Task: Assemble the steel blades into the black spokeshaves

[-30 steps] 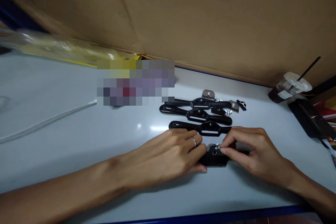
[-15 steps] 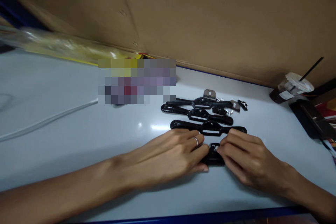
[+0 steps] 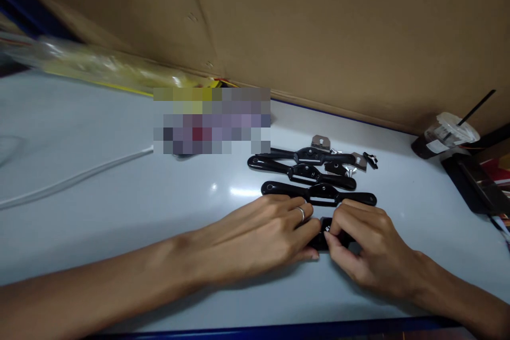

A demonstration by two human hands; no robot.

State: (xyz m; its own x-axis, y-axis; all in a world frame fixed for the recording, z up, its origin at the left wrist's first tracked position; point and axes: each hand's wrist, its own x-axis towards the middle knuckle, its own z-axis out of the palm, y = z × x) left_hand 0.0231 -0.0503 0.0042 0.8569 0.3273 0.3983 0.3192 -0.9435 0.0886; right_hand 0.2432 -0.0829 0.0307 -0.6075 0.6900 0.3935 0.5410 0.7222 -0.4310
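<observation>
A black spokeshave [image 3: 323,242] lies low on the table, mostly covered by my hands. My left hand [image 3: 274,231] is closed on its left side, a ring on one finger. Over its middle, my right hand [image 3: 370,241] has thumb and fingers pinched at a small silver screw [image 3: 327,229], which is partly hidden. Just beyond my fingers, three black spokeshave bodies [image 3: 283,189] lie in a row, one behind another. Around the rear ones are flat metal blades [image 3: 320,142], a black cap piece [image 3: 335,168], silver thumbscrews [image 3: 351,172] and another black cap [image 3: 371,160].
A plastic cup [image 3: 448,135] with a straw stands at the back right, beside a black box-like object [image 3: 474,183]. A pixelated item [image 3: 223,122] and a yellow plastic-wrapped package [image 3: 115,66] lie along the brown back panel. A white cable [image 3: 79,176] crosses the left.
My right hand has turned a little at the screw, its thumb now lower and more apart from the knuckles. My left hand keeps its hold. The view has shifted slightly.
</observation>
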